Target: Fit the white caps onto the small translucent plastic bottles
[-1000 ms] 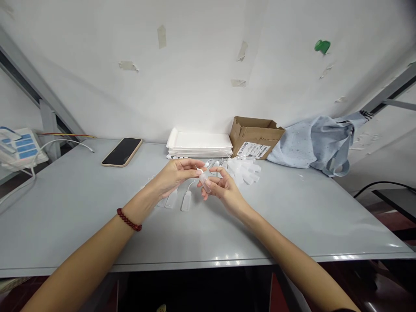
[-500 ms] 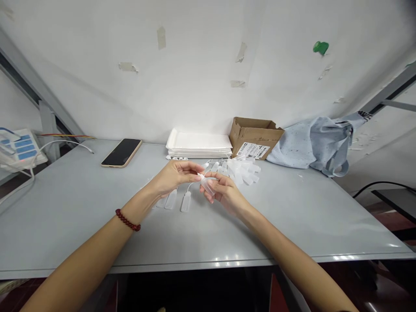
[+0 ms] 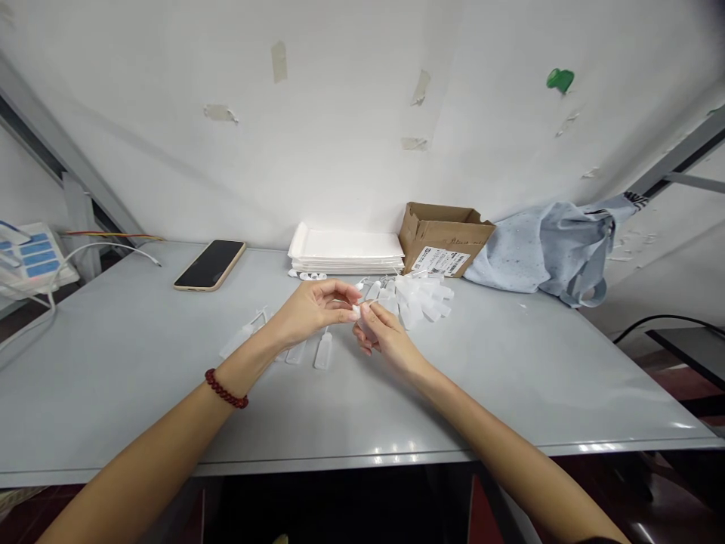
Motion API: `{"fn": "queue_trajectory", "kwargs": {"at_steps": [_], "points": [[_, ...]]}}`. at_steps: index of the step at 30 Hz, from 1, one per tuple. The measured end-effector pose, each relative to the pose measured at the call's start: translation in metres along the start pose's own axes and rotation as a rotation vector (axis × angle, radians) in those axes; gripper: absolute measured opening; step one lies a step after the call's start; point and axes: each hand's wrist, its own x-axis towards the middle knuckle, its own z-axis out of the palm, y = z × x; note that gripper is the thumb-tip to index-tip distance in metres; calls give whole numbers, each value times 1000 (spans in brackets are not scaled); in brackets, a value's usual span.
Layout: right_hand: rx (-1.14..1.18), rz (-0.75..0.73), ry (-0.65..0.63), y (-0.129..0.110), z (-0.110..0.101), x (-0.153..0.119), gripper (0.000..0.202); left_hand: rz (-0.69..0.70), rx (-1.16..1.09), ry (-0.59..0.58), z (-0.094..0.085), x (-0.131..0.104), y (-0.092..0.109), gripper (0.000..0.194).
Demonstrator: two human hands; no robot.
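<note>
A small bottle [image 3: 367, 329] is held above the surface [image 3: 317, 423], its body clasped by the right hand [image 3: 392, 338], its tip, toward ten o'clock, pinched by the left hand [image 3: 313, 308]. Lightness, soft walls and some slipperiness are expected; it is best gripped low, gently.

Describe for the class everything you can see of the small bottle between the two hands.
The small bottle looks like whitish, translucent plastic, with a white top end. The right hand grips its body and covers much of it, so its full shape and any contents cannot be made out. The left hand has its thumb and fingers at the top. The bottle is tilted, top towards the left hand, held above the grey table.
</note>
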Motion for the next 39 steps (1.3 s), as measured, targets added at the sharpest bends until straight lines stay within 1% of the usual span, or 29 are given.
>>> {"fn": "queue_trajectory", "kwargs": {"at_steps": [4, 6, 8, 10, 13, 16, 18, 20, 23, 26, 28, 30, 34, 39], "points": [[-113, -151, 66, 0, -1, 0, 30, 13, 131, -8, 3, -2, 5, 20], [-159, -185, 82, 1, -1, 0, 29, 15, 183, 11, 5, -2, 7, 19], [-156, -157, 77, 1, -1, 0, 29, 2, 227, 42, 6, -2, 7, 19], [-121, -93, 71, 1, -1, 0, 30, -12, 253, 44, 6, -2, 6, 20], [-79, 15, 80, 0, 0, 0, 30, -14, 253, -9, 5, -2, 4, 18], [-29, 107, 91, -2, 0, -1, 27, 18, 261, -73, 3, -3, 4, 17], [-4, 138, 92, -3, 1, -1, 25, 38, 284, -102, 2, -3, 5, 18], [-3, 135, 95, -3, 1, -1, 25, 45, 302, -109, 2, -3, 7, 20], [-63, 61, 108, 1, 1, 0, 29, 32, 325, -67, 4, -3, 6, 22], [-207, -96, 149, 7, -1, 1, 34, 8, 408, -11, 6, -3, 3, 24], [-307, -188, 175, 11, -2, 1, 35, -3, 445, -17, 7, -3, 1, 27], [-365, -226, 186, 14, -3, 1, 35, -8, 446, -47, 8, -4, 1, 27], [-338, -190, 209, 14, -4, 0, 37, 8, 423, -100, 7, -4, 2, 25], [-222, -54, 236, 9, -3, 1, 33, 70, 379, -174, 6, -4, 2, 23]]}}
